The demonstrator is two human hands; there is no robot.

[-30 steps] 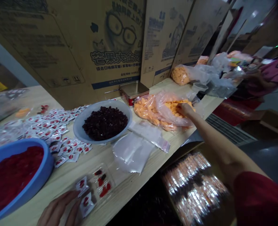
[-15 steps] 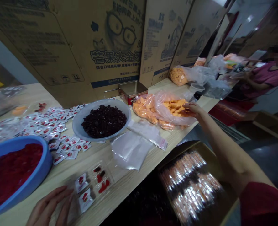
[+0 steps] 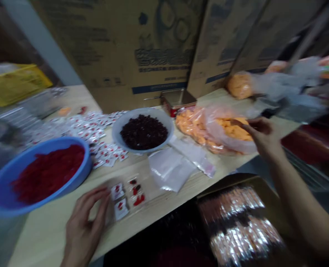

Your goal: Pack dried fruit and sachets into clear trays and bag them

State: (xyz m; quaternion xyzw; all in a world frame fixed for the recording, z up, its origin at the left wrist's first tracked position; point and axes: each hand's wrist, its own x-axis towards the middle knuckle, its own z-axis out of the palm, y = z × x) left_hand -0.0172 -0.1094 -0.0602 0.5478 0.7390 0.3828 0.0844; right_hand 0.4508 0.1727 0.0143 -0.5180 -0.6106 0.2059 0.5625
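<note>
My left hand [image 3: 83, 224] rests on the wooden table [image 3: 47, 237], fingers spread flat against the left edge of a clear plastic tray [image 3: 127, 196] that holds small white-and-red packets and dark red pieces. My right hand [image 3: 260, 135] is curled beside the clear bag of orange pieces [image 3: 228, 129] at the table's right end. Motion blur hides whether its fingers pinch an orange piece.
A blue bowl of red pieces [image 3: 42, 174] sits at the left, a pale bowl of dark berries [image 3: 143, 130] in the middle, loose packets [image 3: 83, 128] between them. Empty clear bags [image 3: 171, 168], a metal tin [image 3: 178, 99], cardboard boxes [image 3: 131, 48] behind. A box of shiny packs [image 3: 236, 222] stands below.
My right hand has come out of the bag of orange pieces and drawn back toward me. My left hand shifted onto the tray's edge. The camera swung left.
</note>
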